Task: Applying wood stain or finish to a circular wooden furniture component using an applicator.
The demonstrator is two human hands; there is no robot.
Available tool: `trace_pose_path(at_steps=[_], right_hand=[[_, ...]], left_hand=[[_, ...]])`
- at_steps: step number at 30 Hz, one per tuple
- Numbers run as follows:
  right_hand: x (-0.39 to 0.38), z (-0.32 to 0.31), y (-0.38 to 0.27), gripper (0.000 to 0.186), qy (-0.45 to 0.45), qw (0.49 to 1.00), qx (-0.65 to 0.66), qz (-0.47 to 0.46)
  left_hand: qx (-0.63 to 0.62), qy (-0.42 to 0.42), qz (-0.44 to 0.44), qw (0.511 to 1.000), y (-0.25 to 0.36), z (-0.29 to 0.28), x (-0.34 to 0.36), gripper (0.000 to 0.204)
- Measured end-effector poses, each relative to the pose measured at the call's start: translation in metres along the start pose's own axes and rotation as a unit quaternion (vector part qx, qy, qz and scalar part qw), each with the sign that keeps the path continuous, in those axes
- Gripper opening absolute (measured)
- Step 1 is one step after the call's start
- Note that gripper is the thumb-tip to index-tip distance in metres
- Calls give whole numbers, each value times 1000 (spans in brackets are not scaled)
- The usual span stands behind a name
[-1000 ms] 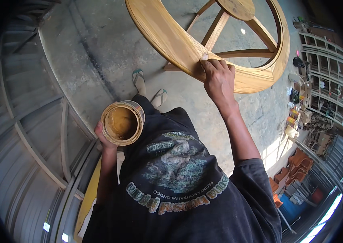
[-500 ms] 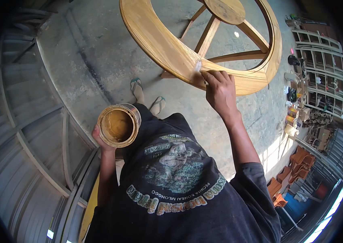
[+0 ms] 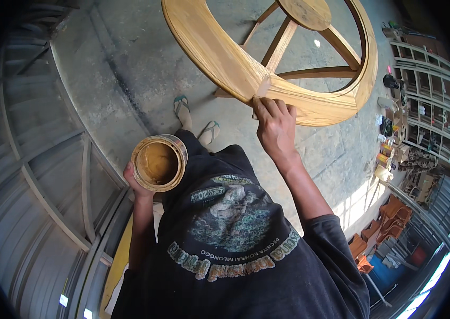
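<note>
A black printed shirt [image 3: 288, 287] is filling the near middle, with dark trousers [image 3: 195, 142] showing just beyond it. At the left edge of the shirt, the left hand [image 3: 137, 184] is holding a can [image 3: 157, 187]; its grip is curling round the outer wall at the left, while most of its fingers are hiding behind the can. The can is turning its open mouth up to the camera, and brown paste [image 3: 157, 162] is coating the inside. Behind the shirt's left side, a yellow sheet [image 3: 118, 260] is leaning near the metal wall [image 3: 44, 234]

Farther out, the right hand [image 3: 276, 123] is pinching a pale flat tool [image 3: 263, 86], its grip closed with the fingers bunching over the near end. The tool is lying across the near rim of a wooden frame [image 3: 225, 58], ahead of the person. Two sandalled feet [image 3: 195, 121] are standing on the concrete floor [image 3: 134, 37], left of the right hand. Inside the frame's ring, spokes [image 3: 280, 43] are running to a round disc [image 3: 305, 11]

At the far right, a pale rack [image 3: 427, 95] is standing beyond the frame, and orange-brown pieces [image 3: 392, 218] are lying near something blue [image 3: 387, 276]
</note>
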State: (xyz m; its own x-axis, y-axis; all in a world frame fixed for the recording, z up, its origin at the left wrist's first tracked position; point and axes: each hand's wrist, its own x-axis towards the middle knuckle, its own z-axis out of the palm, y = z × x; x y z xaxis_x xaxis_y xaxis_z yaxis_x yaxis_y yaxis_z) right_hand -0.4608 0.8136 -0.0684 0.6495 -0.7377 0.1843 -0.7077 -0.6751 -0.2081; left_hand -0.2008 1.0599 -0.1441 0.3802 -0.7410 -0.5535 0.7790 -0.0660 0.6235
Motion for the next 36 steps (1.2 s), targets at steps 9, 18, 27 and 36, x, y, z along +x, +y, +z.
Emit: trace_pose_path(at_steps=[9, 18, 27, 36], right_hand=[[-12, -36, 48, 6, -16, 836, 450, 312], [62, -30, 136, 22, -63, 654, 696, 289], [151, -12, 186, 54, -179, 865, 145, -446], [190, 15, 190, 60, -161, 726, 79, -664]], left_hand=[[-52, -40, 15, 998, 1, 17, 34, 85], [-106, 27, 127, 986, -1, 36, 30, 82], [-240, 379, 224, 865, -117, 129, -57, 73], [-326, 221, 311, 865, -249, 175, -124, 71]])
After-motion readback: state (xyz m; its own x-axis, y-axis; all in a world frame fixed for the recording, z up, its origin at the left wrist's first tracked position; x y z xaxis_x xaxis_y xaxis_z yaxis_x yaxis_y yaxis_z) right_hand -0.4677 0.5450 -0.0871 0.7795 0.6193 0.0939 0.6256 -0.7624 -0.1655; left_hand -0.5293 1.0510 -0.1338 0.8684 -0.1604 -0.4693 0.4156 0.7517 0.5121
